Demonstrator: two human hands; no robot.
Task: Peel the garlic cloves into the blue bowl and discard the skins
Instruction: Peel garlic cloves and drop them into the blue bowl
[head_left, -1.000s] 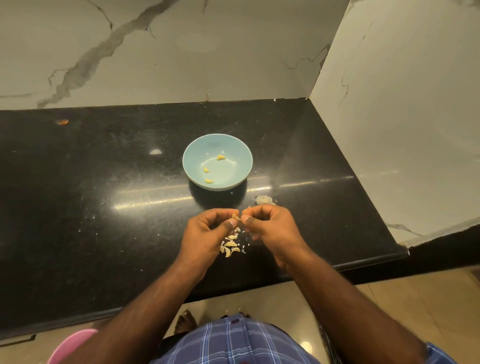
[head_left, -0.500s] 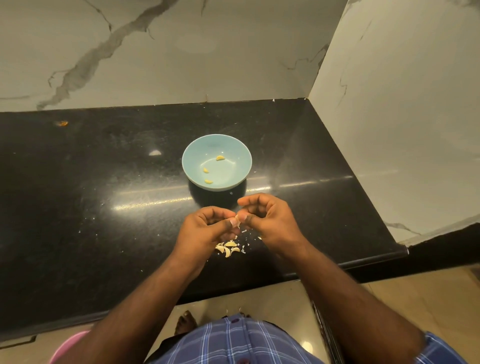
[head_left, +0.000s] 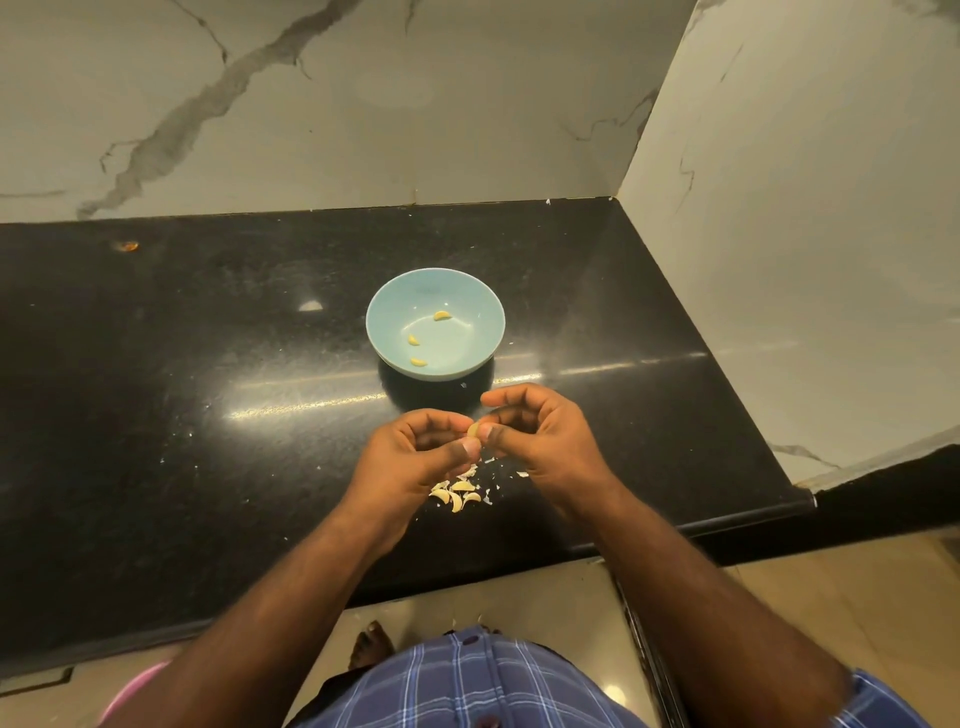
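My left hand and right hand both pinch one garlic clove in a tight grip, near the bowl, above the table.

1. The blue bowl is round and pale blue, and stands upright on the black counter, about midway between its back and front edges, nearer the right edge.
2. Three small yellow peeled cloves lie apart inside the bowl.
3. One garlic clove is pinched above the counter, in front of the bowl.
4. A small heap of cloves and papery skins lies near the front edge.
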